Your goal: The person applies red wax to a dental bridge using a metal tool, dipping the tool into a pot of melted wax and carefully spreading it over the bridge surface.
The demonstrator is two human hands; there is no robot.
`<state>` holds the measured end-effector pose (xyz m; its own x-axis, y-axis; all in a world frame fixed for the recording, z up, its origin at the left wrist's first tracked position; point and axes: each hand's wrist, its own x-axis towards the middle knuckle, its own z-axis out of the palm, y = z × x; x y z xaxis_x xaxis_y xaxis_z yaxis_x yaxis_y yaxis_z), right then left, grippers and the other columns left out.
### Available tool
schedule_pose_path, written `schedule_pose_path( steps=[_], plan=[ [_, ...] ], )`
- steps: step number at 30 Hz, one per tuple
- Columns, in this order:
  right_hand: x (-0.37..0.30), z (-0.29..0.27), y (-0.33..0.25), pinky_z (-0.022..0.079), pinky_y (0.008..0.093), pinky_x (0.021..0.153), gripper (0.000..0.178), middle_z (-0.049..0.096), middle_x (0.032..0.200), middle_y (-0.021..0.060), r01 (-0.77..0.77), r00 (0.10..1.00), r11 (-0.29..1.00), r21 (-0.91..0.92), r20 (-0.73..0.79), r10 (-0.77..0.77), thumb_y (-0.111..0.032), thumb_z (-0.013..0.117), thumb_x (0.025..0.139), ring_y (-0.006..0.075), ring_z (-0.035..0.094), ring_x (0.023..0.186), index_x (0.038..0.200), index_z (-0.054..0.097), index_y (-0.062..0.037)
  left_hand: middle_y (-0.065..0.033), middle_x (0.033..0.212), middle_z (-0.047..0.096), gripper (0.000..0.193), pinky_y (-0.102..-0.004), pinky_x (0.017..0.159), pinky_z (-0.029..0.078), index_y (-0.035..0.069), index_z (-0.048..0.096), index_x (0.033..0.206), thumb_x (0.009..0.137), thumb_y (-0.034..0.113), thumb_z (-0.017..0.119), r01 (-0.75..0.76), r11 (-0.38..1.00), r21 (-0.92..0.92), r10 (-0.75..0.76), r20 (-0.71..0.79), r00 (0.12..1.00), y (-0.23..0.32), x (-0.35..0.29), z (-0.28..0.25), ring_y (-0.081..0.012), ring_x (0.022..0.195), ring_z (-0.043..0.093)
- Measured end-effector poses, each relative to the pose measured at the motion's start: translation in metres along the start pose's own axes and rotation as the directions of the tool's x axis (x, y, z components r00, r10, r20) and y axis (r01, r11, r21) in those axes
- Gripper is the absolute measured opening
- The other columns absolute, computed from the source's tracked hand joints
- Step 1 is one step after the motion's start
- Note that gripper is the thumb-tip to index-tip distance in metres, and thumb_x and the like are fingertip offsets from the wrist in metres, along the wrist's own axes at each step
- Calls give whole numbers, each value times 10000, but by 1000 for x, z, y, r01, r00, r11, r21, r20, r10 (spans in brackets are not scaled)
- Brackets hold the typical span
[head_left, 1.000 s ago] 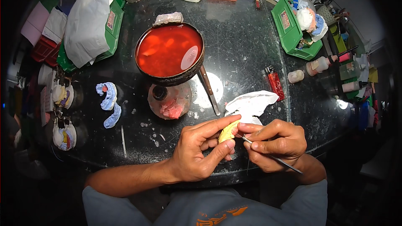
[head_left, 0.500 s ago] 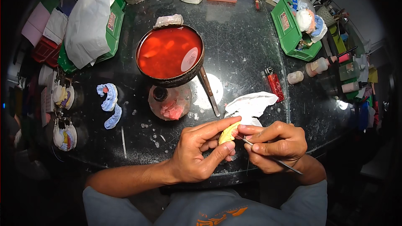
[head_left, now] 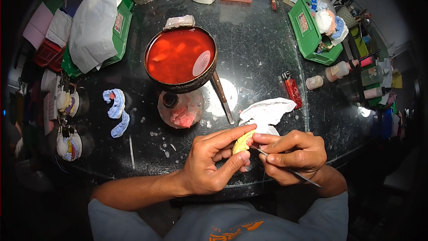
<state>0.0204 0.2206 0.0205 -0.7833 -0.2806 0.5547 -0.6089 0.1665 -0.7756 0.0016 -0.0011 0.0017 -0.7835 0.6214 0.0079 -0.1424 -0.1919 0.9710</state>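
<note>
The table is dark, and its near edge curves close in front of the person's body; both hands are above this edge. A wide stretch of bare table lies between the bowl and the right green bin, beyond the hands. Nearer, the room is smaller: the white tissue lies just beyond the fingertips, and the knife slants from beside the bowl toward the left hand, its blade end well apart from the fingers. The lighter lies past the tissue, near its right end. On the left side, more bare table is between the left forearm and the two blue pieces; a thin white stick lies there.

The yellow piece is raised in front of the body, between the two hands. The left fingers are closed in a pinch on it: the index stretches along its upper side, the thumb presses its lower end. The right hand is closed around a thin metal tool, like around a pen. One right fingertip seems to touch the right side of the piece. The tool's tip points to this side; whether it touches, I cannot tell.
</note>
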Motion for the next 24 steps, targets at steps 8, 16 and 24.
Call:
schedule_pose_path(
  steps=[8, 16, 24],
  plan=[
    [-1, 0, 3, 649, 365, 839, 195, 709, 882, 140, 2, 1000, 999, 54, -12, -1, 97, 796, 751, 334, 756, 924, 908, 725, 6, -147, 1120, 642, 469, -255, 746, 591, -91, 469, 1440, 986, -35, 572, -5, 1000, 9, 5, -9, 1000, 0, 0, 0, -126, 884, 655],
    [2, -2, 0, 644, 375, 854, 195, 708, 885, 141, 7, 1000, 1000, 18, 27, -7, 103, 795, 747, 327, 757, 919, 903, 721, 11, -148, 1123, 639, 470, -253, 742, 593, -86, 472, 1442, 987, -30, 576, -5, 1000, 5, 5, -12, 1000, 0, -1, 0, -130, 879, 660],
    [2, -3, 0, 637, 387, 872, 195, 703, 883, 136, 5, 998, 1000, 1, 63, -5, 110, 786, 755, 316, 759, 911, 909, 719, 11, -153, 1136, 642, 470, -252, 736, 595, -86, 474, 1440, 987, -24, 582, -15, 1000, -6, 15, -19, 1000, 0, 0, 0, -130, 878, 661]
  ],
)
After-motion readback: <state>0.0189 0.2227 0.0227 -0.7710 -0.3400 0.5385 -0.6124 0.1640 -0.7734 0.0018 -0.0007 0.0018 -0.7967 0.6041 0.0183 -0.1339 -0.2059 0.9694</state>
